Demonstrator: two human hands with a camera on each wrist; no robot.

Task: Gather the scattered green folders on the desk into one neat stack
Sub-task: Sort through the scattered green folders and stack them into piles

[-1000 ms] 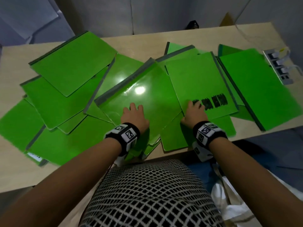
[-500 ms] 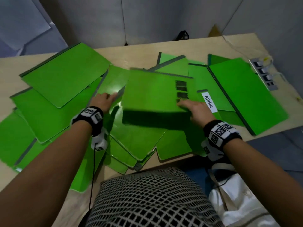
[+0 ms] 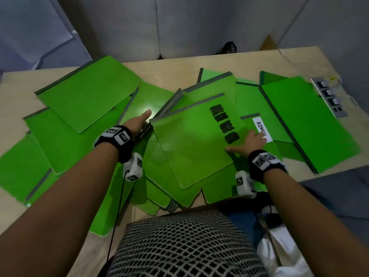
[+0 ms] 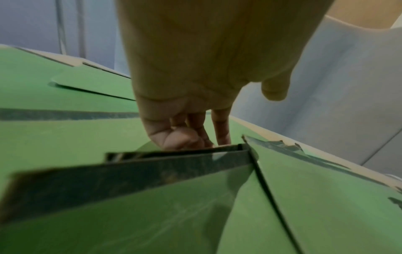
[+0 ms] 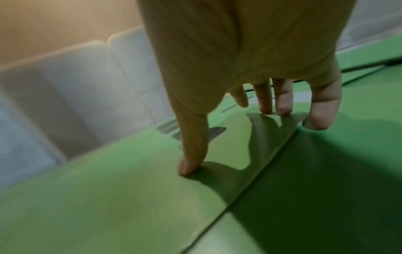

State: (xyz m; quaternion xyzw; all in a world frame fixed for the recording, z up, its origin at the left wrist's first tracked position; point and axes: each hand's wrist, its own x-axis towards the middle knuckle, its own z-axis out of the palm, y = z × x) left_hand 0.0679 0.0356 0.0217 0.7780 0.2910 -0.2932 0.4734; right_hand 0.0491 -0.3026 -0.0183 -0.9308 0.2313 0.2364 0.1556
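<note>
Green folders (image 3: 83,100) sprawl all over the desk (image 3: 179,64), overlapping. Top folder (image 3: 191,148) with 4 black scribbles sits mid-pile; right hand (image 3: 251,141) lies flat on it, fingers straight. Left hand (image 3: 137,122) has fingers curled at its grey spine edge.

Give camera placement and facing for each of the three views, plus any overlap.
Head: on the head, facing forward and down at the desk; shows both forearms, left hand, right hand.
Left wrist: along the left hand toward dark folder spines.
Right wrist: along the right hand, fingers spread on the scribbled folder.
Shared: head and right wrist both show the scribbled folder.
</note>
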